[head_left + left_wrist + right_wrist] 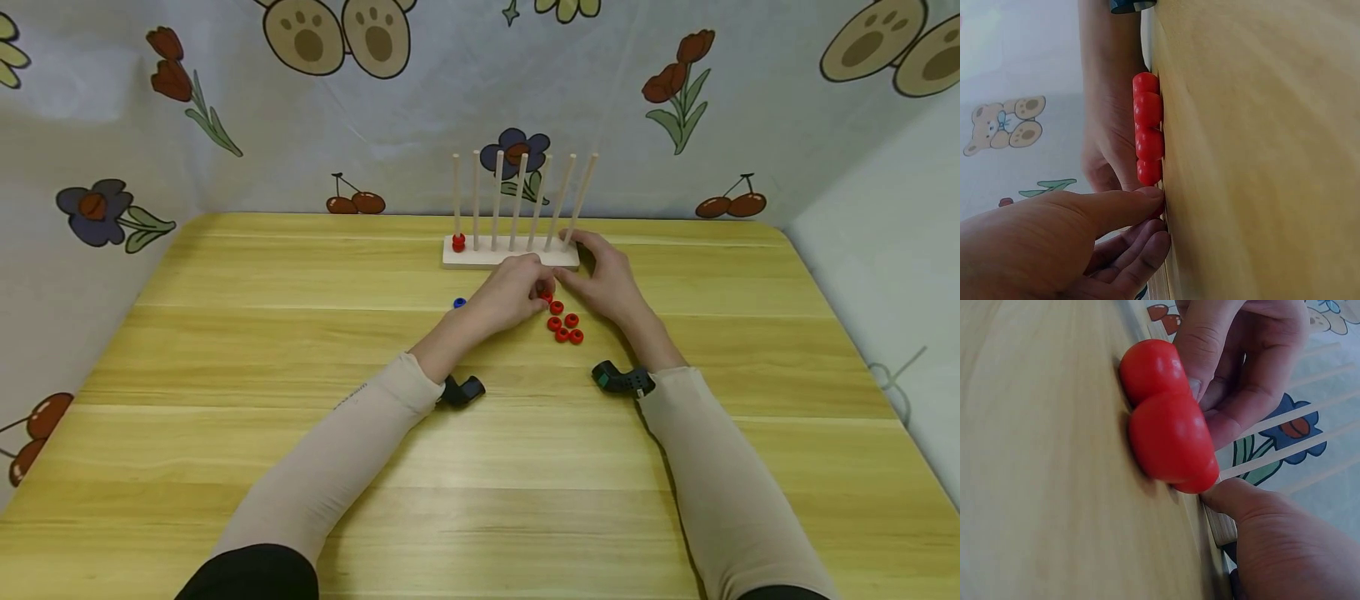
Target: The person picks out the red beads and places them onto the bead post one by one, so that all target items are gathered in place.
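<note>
My left hand (512,293) is low over the table just in front of a wooden peg stand (487,257). Between its thumb and fingertips it pinches a red bead (1159,210), mostly hidden by the fingers. My right hand (609,279) holds the stand's right end, thumb at the front edge and fingers reaching round behind. Several loose red beads (572,320) lie on the table between the two hands; they appear large in the right wrist view. Red beads (458,243) are stacked on the leftmost upright peg, while the other pegs are bare.
A blue bead (460,303) lies left of my left hand, partly covered by the forearm. Behind the stand, a patterned cloth (435,125) hangs at the far edge of the wooden table (300,275). A dark wrist device (622,379) sits at the right cuff.
</note>
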`<control>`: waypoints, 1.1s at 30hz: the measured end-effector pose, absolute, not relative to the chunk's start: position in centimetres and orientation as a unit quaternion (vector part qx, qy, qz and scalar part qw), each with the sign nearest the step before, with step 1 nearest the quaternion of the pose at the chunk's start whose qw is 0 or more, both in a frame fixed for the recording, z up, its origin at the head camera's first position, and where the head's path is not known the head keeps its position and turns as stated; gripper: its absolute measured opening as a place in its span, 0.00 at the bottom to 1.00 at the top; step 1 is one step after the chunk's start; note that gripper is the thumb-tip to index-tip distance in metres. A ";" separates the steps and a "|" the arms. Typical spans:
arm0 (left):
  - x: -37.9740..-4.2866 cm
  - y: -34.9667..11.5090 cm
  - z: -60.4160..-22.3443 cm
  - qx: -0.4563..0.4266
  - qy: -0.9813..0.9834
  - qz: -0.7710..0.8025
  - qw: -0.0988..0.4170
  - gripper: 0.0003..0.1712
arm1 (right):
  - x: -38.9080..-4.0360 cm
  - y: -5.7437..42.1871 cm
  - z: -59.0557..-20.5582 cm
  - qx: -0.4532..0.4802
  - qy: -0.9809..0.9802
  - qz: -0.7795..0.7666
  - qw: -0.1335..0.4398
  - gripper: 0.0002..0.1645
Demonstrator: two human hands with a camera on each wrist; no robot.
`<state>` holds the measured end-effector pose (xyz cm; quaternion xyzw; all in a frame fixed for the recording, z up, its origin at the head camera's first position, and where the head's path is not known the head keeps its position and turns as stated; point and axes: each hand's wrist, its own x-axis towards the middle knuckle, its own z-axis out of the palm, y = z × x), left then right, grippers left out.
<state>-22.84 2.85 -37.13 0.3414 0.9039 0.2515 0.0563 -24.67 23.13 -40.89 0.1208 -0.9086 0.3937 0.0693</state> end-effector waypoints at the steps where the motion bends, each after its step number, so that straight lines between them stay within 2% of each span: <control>1: -22.9 2.9 -37.1 0.341 0.904 0.252 0.055 0.04 | -24.7 23.1 -40.9 0.121 -0.909 0.393 0.070 0.34; 9: -23.1 2.7 -37.0 0.327 0.903 0.275 0.051 0.04 | -24.9 23.2 -40.9 0.125 -0.905 0.399 0.072 0.34; 22: -23.6 2.5 -36.6 0.293 0.905 0.309 0.013 0.06 | -25.3 23.4 -41.1 0.127 -0.902 0.406 0.070 0.34; 28: -23.8 2.2 -35.9 0.272 0.898 0.346 -0.014 0.06 | -25.5 23.4 -41.1 0.130 -0.903 0.403 0.069 0.35; 33: -24.1 1.4 -34.2 0.247 0.883 0.392 -0.067 0.09 | -25.7 23.4 -41.1 0.133 -0.904 0.399 0.072 0.35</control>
